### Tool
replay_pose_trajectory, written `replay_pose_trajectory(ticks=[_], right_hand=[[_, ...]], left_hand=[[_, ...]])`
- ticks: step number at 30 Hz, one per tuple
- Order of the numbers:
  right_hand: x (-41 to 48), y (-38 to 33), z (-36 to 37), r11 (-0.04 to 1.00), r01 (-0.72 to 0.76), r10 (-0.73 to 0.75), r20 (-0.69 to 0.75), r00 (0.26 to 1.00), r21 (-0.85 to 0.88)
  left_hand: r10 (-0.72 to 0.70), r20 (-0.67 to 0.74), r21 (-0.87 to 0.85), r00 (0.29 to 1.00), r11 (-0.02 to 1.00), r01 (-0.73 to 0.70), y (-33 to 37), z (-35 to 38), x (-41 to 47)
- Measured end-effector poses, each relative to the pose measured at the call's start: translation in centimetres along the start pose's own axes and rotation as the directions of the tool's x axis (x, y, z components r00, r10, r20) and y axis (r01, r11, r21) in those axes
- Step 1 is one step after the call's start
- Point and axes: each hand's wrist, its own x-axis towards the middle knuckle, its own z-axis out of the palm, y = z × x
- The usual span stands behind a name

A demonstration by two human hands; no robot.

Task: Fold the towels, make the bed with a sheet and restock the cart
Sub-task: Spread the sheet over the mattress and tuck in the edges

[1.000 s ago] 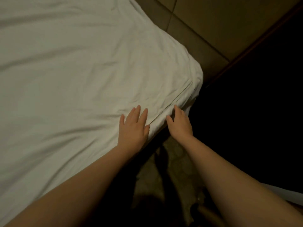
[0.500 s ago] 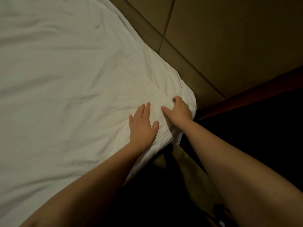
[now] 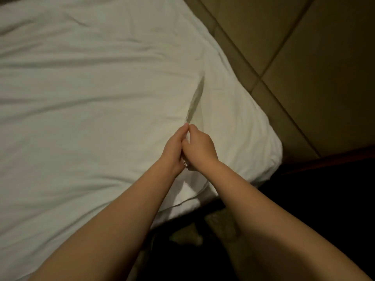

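While side by side, left hand (image 3: 172,148) and right hand (image 3: 199,148), both curled tight on the sheet (image 3: 101,98)

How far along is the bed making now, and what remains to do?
Done: the white sheet lies spread over the mattress, though wrinkled. In hand: near the bed corner the right hand pinches a raised fold of the sheet, with the left hand against it; the left hand's grip is hidden. Left: smoothing the wrinkles and probably tucking the loose edge by the corner. Towels and cart are not in view.
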Motion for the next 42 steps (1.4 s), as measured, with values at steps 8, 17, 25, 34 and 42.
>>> replay_pose_trajectory(ticks=[8, 17, 25, 34, 42], right_hand=[[-3.9, -16.0, 14.7, 0.971, 0.239, -0.238, 0.214, 0.948, 0.021], [-13.4, -33.8, 40.5, 0.946, 0.324, -0.309, 0.356, 0.882, 0.018], [-20.6, -42.4, 58.1, 0.917, 0.398, -0.316, 0.543, 0.778, -0.036], [-26.3, -47.8, 72.4, 0.895, 0.446, -0.319, 0.655, 0.685, -0.03], [-33.4, -53.6, 83.9, 0.842, 0.538, -0.335, 0.745, 0.577, -0.038]], left_hand=[[0.235, -0.186, -0.059, 0.954, 0.967, -0.249, 10.5, -17.9, -8.3], [0.23, -0.352, -0.094, 0.907, 0.956, -0.279, 18.4, -48.3, -18.8], [0.168, -0.568, 0.062, 0.806, 0.985, -0.162, 20.9, -68.6, -26.3], [0.15, -0.675, 0.19, 0.722, 0.982, -0.027, 22.7, -84.2, -31.7], [0.143, -0.717, 0.13, 0.682, 0.989, -0.071, 21.9, -98.7, -37.8]])
